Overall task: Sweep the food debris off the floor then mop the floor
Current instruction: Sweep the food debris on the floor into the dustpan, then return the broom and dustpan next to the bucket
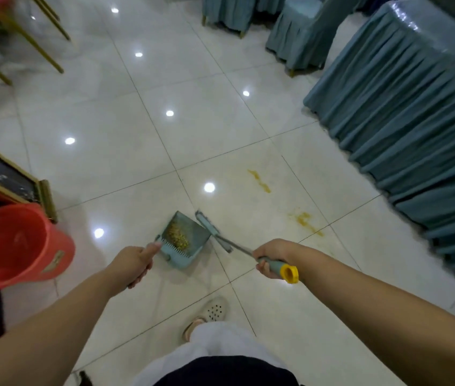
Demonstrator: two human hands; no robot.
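A light-blue dustpan point(192, 247) rests on the white tiled floor point(142, 151), with a heap of yellowish food debris point(177, 236) inside it. My left hand point(134, 264) grips the dustpan's handle. My right hand point(272, 257) grips the broom handle point(283, 267), which ends in a yellow cap. The broom's blue head point(212, 229) lies against the dustpan's right edge. Yellow smears point(259, 181) and a second stain point(304, 220) mark the tiles to the right of the broom.
A red bucket point(14, 246) stands at the left, beside a gold-framed dark cabinet point(6, 174). A table with a teal skirt point(421, 121) fills the right side; covered chairs point(296, 34) stand behind. Gold chair legs point(39, 37) are at the upper left. My shoe point(215, 310) is below the dustpan.
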